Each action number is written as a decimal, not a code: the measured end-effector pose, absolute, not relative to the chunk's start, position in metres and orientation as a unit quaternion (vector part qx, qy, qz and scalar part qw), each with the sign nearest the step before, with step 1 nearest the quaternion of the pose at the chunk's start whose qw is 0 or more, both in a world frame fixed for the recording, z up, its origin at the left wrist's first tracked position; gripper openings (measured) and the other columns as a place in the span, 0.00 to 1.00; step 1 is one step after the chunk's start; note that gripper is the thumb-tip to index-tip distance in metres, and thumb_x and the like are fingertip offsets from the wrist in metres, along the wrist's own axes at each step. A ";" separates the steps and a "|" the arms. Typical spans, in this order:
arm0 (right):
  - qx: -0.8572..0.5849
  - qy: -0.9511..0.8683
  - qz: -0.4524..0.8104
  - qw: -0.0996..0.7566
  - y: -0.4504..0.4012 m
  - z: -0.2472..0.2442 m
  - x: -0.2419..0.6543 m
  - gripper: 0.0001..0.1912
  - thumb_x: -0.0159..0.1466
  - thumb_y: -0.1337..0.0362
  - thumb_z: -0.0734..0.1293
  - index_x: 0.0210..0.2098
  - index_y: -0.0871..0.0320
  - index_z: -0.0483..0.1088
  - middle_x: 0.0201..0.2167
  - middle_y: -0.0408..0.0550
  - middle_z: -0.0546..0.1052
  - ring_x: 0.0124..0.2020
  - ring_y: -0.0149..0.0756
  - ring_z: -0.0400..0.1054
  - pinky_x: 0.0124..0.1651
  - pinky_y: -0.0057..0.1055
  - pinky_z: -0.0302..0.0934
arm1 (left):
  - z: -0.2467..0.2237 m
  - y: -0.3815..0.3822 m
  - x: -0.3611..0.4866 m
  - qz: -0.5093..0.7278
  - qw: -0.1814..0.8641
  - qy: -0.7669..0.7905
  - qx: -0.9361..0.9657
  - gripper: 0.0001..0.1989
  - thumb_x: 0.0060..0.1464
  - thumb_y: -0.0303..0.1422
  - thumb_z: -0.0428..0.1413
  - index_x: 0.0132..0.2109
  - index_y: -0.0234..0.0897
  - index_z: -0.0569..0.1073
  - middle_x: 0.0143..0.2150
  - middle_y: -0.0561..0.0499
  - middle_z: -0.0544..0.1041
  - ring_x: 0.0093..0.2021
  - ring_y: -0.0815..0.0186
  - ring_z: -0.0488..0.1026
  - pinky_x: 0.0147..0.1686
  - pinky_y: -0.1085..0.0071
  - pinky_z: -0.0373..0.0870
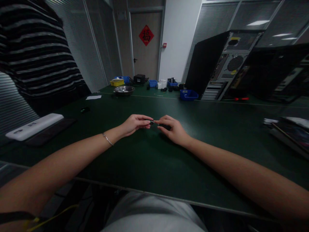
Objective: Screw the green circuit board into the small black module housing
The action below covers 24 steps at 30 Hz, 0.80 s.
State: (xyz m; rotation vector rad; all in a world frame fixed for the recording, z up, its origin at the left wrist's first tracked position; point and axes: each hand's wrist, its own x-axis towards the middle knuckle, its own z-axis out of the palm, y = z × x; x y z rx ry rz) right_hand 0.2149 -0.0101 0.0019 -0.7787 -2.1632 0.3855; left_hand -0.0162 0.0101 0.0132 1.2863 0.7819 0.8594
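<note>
Over the middle of the green table (pixel 135 154), my left hand (pixel 135 125) pinches a small dark part (pixel 152 122) between thumb and fingertips. The part has a bright, thin edge; it is too small to name. From the other side my right hand (pixel 175 130) reaches toward it, with the index fingertip at or touching the part. Its thumb is held apart below the index finger, and a dark gap shows between them. No object can be made out in the right hand.
A white device (pixel 36 126) lies at left, near a person in a striped top (pixel 45 48). A metal bowl (pixel 124 91), a yellow bin (pixel 117 82) and a blue bin (pixel 189 95) stand farther back. A computer tower (pixel 207 64) stands back right; a stacked item (pixel 289 132) lies right.
</note>
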 end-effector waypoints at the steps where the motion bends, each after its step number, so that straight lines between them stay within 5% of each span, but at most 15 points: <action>1: -0.307 -0.853 0.153 0.395 -0.010 0.002 0.215 0.17 0.62 0.69 0.65 0.50 0.51 0.73 0.40 0.49 0.73 0.42 0.37 0.69 0.45 0.36 0.64 | 0.013 0.010 -0.016 0.377 0.646 0.342 0.569 0.13 0.51 0.24 0.61 0.45 0.31 0.78 0.35 0.46 0.79 0.34 0.70 0.76 0.39 0.73 0.72; 24: -0.319 -0.852 0.135 0.393 -0.013 0.004 0.213 0.17 0.62 0.70 0.65 0.50 0.51 0.73 0.41 0.49 0.73 0.43 0.38 0.69 0.45 0.36 0.65 | 0.015 0.007 -0.011 0.402 0.632 0.351 0.562 0.12 0.50 0.23 0.61 0.44 0.31 0.78 0.36 0.45 0.80 0.35 0.69 0.76 0.41 0.72 0.72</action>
